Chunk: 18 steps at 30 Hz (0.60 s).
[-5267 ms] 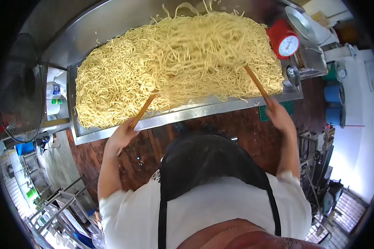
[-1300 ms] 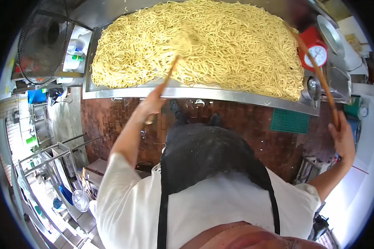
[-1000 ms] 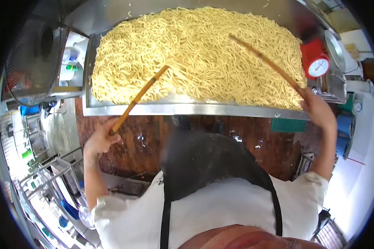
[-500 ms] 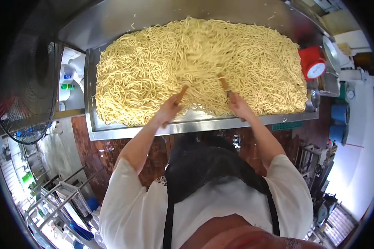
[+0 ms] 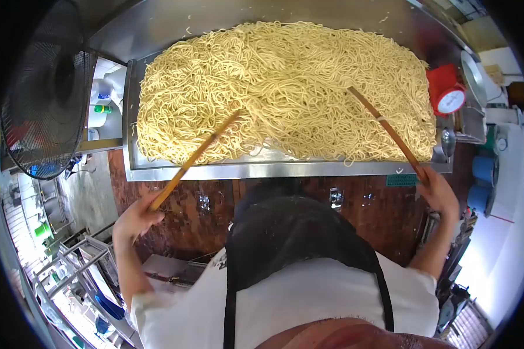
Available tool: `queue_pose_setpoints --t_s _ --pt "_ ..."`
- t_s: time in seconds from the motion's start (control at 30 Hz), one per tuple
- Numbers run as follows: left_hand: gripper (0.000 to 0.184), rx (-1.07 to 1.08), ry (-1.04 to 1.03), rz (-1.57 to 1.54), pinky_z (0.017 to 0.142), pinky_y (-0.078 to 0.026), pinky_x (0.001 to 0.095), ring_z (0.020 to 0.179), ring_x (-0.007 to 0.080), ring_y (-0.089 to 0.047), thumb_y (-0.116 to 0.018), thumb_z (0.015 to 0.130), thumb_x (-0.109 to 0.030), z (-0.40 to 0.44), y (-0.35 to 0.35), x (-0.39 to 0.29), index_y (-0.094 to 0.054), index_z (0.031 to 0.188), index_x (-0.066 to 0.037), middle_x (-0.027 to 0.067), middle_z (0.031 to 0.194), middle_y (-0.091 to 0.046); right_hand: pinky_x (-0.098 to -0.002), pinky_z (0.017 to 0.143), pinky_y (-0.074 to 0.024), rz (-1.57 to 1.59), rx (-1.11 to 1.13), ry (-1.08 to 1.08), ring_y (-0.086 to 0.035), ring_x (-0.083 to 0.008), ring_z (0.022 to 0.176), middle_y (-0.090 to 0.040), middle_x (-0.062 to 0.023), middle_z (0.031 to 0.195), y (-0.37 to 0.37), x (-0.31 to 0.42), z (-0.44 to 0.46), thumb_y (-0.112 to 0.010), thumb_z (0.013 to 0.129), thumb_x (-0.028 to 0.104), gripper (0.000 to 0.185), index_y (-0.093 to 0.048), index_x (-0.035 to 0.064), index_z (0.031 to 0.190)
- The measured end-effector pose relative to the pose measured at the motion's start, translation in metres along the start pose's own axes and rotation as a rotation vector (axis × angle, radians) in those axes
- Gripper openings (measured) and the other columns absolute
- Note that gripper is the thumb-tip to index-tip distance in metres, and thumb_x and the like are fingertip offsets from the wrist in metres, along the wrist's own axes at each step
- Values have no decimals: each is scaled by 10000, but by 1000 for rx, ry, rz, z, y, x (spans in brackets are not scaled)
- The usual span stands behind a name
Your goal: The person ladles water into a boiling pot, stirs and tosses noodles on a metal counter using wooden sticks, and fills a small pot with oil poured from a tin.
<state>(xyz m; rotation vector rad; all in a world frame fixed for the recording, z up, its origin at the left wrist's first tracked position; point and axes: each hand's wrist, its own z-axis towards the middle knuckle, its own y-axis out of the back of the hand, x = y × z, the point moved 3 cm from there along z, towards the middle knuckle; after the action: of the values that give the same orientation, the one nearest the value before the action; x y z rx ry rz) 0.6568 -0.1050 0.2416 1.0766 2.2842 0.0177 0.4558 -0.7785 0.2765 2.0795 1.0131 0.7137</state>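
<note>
A broad heap of yellow noodles (image 5: 285, 87) fills a shallow metal tray (image 5: 215, 172). My left hand (image 5: 135, 220), closed round the lower end of a wooden stick (image 5: 195, 156), is in front of the tray's near left edge. That stick slants up to the right, its tip over the noodles left of the middle. At the near right edge, my right hand (image 5: 438, 191) grips a second wooden stick (image 5: 393, 134), which slants up to the left over the right part of the heap. The two sticks are well apart.
A red scale (image 5: 446, 90) and a metal bowl (image 5: 447, 142) sit at the tray's right end. To the left stands a large mesh fan (image 5: 43, 110). A green mat (image 5: 402, 180) lies on the brown floor (image 5: 215, 227), with metal racks (image 5: 84, 259) at the lower left.
Both hands were close together at the tray's middle half a second ago. They have since moved outward and back, and the sticks now spread apart with more of their length showing.
</note>
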Motion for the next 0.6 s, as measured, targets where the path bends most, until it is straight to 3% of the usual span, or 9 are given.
queue_pose_setpoints --t_s 0.03,0.1,0.17,0.2,0.23,0.27,0.3,0.33,0.6 --pt "612 -20 47 -49 340 -262 218 369 34 -350 -619 832 2 -25 2 -2 -503 1419 -125 -56 609 -468 -486 815 -476 14 105 -44 -606 -433 962 -628 -246 1004 13 4 -14 -600 837 84 345 -552 12 1171" --pt "624 -91 39 -54 488 -458 256 530 115 -555 -614 850 -1 -23 -3 6 -463 1447 -102 24 757 -601 -482 817 -480 -73 16 207 -608 -429 959 -629 -249 1014 1 13 16 -572 844 67 384 -556 26 1226" --pt "660 -339 -322 447 852 -522 348 954 239 -658 -605 858 -3 49 -32 18 -394 1480 -63 144 1095 -667 -477 835 -489 -165 -5 334 -617 -415 959 -634 -251 1035 -43 32 96 -507 866 48 472 -525 52 1338" --pt "675 -160 -358 190 1074 -378 390 1282 287 -506 -594 858 0 117 -54 34 -351 1487 -28 202 1369 -556 -472 879 -473 -1 13 219 -584 -429 1041 -604 -263 1103 -74 58 154 -548 849 115 392 -552 -11 1220" --pt "653 -242 -474 327 1054 -397 388 1278 285 -515 -588 863 -29 177 -79 34 -365 1477 -29 213 1358 -561 -479 888 -469 91 -94 410 -587 -434 1037 -612 -270 1087 -103 91 207 -550 859 131 380 -543 -24 1206" --pt "621 -254 -379 310 725 -515 325 820 197 -621 -622 893 -74 209 -105 -3 -383 1464 -24 163 1122 -655 -478 880 -475 126 -39 398 -607 -431 994 -623 -260 1079 -117 139 243 -557 861 141 383 -525 -22 1206" --pt "575 -200 -353 171 566 -467 329 630 166 -536 -613 896 -99 254 -123 -23 -404 1422 2 124 892 -655 -458 829 -491 308 -223 640 -628 -400 912 -637 -235 1023 -147 164 293 -564 876 156 365 -509 -20 1192" --pt "554 -197 -465 74 510 -450 334 567 165 -522 -614 900 -126 269 -132 -61 -406 1394 14 76 723 -579 -446 768 -496 333 18 416 -630 -365 844 -641 -216 953 -118 216 275 -567 896 158 306 -511 -11 1145" --pt "686 -125 -441 -185 443 -411 276 503 119 -494 -655 862 -128 260 -147 -48 -362 1474 -32 46 724 -564 -443 577 -471 386 -299 614 -586 -281 610 -606 -138 765 -190 197 241 -572 926 196 258 -507 15 1099"
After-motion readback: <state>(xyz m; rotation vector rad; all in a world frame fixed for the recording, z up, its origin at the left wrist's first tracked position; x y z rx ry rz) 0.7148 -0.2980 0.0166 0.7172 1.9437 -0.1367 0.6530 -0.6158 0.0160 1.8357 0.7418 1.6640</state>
